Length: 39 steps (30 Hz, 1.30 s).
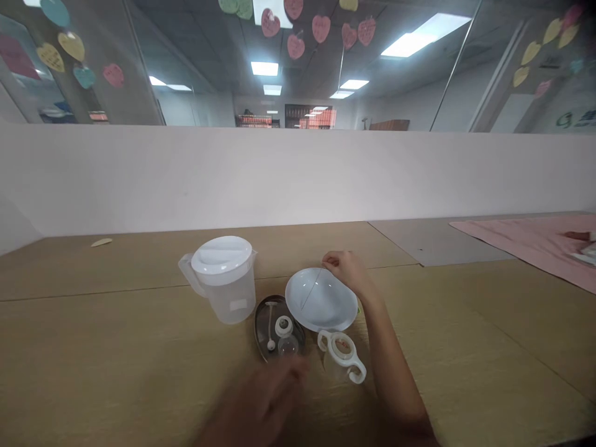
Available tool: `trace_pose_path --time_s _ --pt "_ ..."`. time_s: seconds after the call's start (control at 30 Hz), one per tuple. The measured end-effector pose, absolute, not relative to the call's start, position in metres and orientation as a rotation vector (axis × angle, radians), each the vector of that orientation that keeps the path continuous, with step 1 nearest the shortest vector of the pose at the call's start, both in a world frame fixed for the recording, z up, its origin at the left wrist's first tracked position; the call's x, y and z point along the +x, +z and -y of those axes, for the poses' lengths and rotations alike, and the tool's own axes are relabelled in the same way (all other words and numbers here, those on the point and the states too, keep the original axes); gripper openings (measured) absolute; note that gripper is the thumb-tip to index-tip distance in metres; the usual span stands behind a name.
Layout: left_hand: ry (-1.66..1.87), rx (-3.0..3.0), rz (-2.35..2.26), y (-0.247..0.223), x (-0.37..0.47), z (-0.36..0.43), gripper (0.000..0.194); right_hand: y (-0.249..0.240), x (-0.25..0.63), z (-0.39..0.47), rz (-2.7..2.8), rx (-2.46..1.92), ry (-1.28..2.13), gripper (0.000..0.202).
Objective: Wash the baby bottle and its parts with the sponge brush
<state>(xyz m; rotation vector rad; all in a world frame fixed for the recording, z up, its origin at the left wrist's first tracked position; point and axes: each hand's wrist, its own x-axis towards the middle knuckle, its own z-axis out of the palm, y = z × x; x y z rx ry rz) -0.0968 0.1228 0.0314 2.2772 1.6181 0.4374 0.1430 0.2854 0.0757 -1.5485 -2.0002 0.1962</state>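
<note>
My right hand (347,270) is closed in a pinch at the far rim of a white bowl (335,304), its fingertips at the top of a thin stick (311,290) that slants down into the bowl. My left hand (274,391) is smeared by motion in front of a dark oval tray (261,332); its grip cannot be made out. On the tray lie a small white brush-like piece (270,326) and a clear bottle with a white collar (284,326). A clear cup with two white handles (343,347) stands between the bowl and my right forearm.
A clear pitcher with a white lid (223,257) stands left of the tray. Far left on the wooden table (116,347) is a small pale flat piece (101,242). A pink cloth (526,239) lies at the right, with another person's hand (577,236) at its edge.
</note>
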Motion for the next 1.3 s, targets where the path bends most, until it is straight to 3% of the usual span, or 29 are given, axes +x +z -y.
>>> trace_pose_path --time_s 0.23,0.47,0.67,0.93,1.3 --pt "0.032 2.232 -2.133 0.027 -0.089 -0.221 0.036 0.074 0.139 -0.289 2.006 -1.493 0.221 0.011" --pt "-0.097 2.252 -2.138 -0.004 -0.079 -0.250 0.027 0.080 0.133 -0.285 1.978 -1.390 0.337 0.008" --pt "-0.112 2.273 -2.111 -0.011 -0.078 -0.259 0.033 0.073 0.130 -0.293 1.970 -1.259 0.429 0.006" --pt "-0.086 2.274 -2.112 0.042 -0.074 -0.241 0.027 0.073 0.133 -0.296 1.831 -1.239 0.445 0.018" --pt "0.400 2.419 -1.869 0.113 -0.045 -0.240 0.023 0.059 0.139 -0.309 1.882 -1.205 0.534 0.016"
